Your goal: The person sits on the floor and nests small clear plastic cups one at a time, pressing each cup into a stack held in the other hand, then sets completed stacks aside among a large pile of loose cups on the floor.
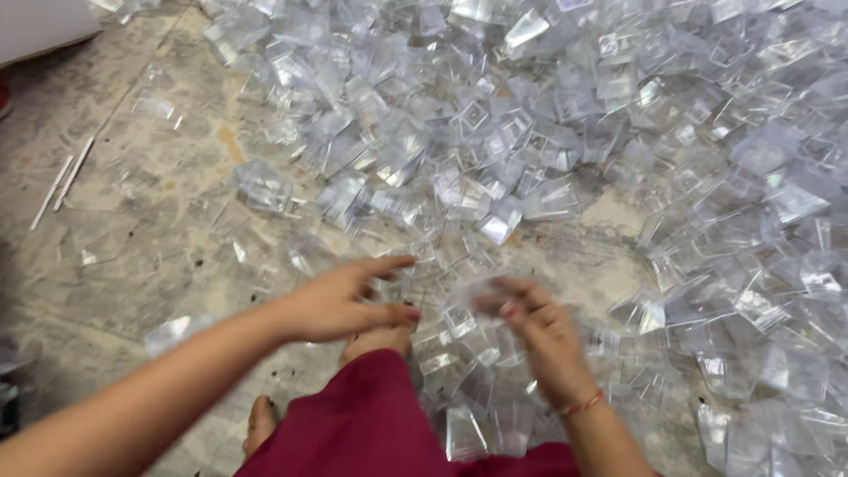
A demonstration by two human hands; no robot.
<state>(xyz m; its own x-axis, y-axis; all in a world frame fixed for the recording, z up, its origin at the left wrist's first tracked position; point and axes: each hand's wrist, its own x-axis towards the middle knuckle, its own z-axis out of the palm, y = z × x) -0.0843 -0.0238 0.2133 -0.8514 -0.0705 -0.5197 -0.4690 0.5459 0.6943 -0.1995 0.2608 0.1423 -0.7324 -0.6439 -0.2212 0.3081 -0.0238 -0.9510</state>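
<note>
Red cloth [371, 424] covers the person's lap at the bottom edge, with a bare foot [378, 339] showing above it and another foot [259, 422] at its left. Just above, the two hands work at the near edge of a heap of clear plastic pieces [565, 132].

At centre, the right hand [539, 331] is blurred; its fingers are bent together around a small clear piece [459, 318], though how firmly they grip it cannot be told. A red thread band [583, 405] circles that wrist. Beside it, the left hand [340, 300] reaches in from the left with its fingers stretched out and loosely spread, the forefinger pointing right, the thumb tucked below. Its fingertips lie among the pieces between the two hands, near the held piece; whether they pinch anything cannot be told.

More clear pieces lie around and under both hands and beside the cloth. From there the heap spreads up and to the right, thickest along the top and right side, the pieces overlapping and catching the light. Toward the left it thins to a few loose pieces scattered on a worn, stained concrete floor [150, 203]. Two thin white sticks [64, 183] lie side by side on the floor at far left, well apart from the hands.
</note>
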